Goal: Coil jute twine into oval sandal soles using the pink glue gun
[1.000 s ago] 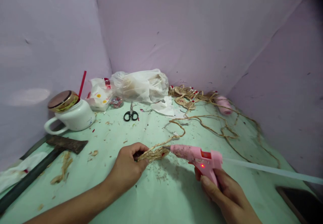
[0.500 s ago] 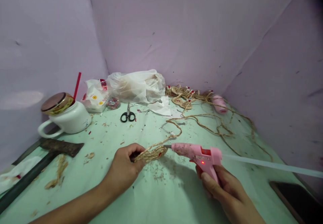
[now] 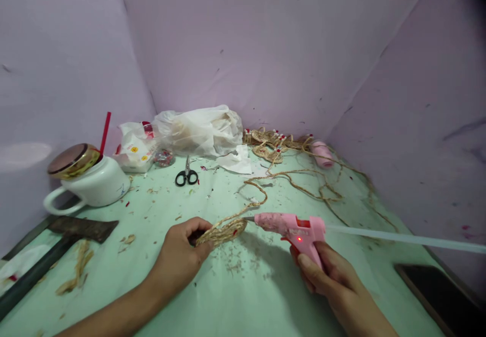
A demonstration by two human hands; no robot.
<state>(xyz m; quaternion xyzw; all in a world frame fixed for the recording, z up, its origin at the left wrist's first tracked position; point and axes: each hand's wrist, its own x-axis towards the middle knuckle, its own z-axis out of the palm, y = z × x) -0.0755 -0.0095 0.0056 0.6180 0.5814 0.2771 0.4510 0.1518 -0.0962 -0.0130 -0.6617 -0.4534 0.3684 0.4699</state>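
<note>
Between the thumb and fingers of my left hand is a coil of braided jute twine, tilted above the green table, with a small red spot on it. My right hand grips a pink glue gun by its handle; a red light glows on its side. The metal nozzle is at the coil's right edge; whether it touches, I cannot tell. A long translucent glue stick sticks out of the gun's back. Loose jute twine runs from the coil toward the back right.
Black-handled scissors lie behind my left hand. At left are a white mug with a gold-rimmed lid and a hammer-like tool. Plastic bags, finished-looking jute pieces and a pink spool line the back. A phone lies right.
The whole view has shifted slightly, so things appear a little further left. Both hands keep their holds, and the nozzle stays by the coil's edge.
</note>
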